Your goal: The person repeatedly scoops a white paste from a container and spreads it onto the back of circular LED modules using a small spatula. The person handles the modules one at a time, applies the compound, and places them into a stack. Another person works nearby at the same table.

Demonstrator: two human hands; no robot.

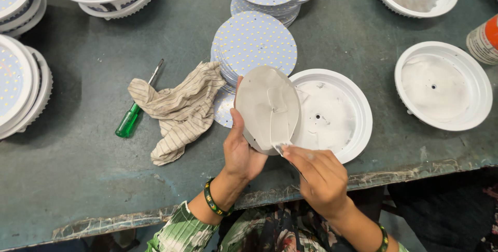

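Disc [267, 108]: plain grey. Housing [358, 108]: white. Board stack [254, 42]: pale blue-white, yellow dot grid. Rag [179, 108]: beige, thin dark stripes. Screwdriver [128, 120]: green handle. Table [78, 169]: dark grey-green. Sleeve [179, 234]: green-white pattern.

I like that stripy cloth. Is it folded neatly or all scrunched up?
Scrunched up. The striped cloth lies crumpled in loose folds on the table.

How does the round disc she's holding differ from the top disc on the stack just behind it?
The held disc shows a plain grey face with a paper strip on it; the stacked disc shows a white face dotted with small yellow points. The held disc is tilted up between the left hand and right hand; the stacked disc lies flat on the table. Both are round and look alike in size.
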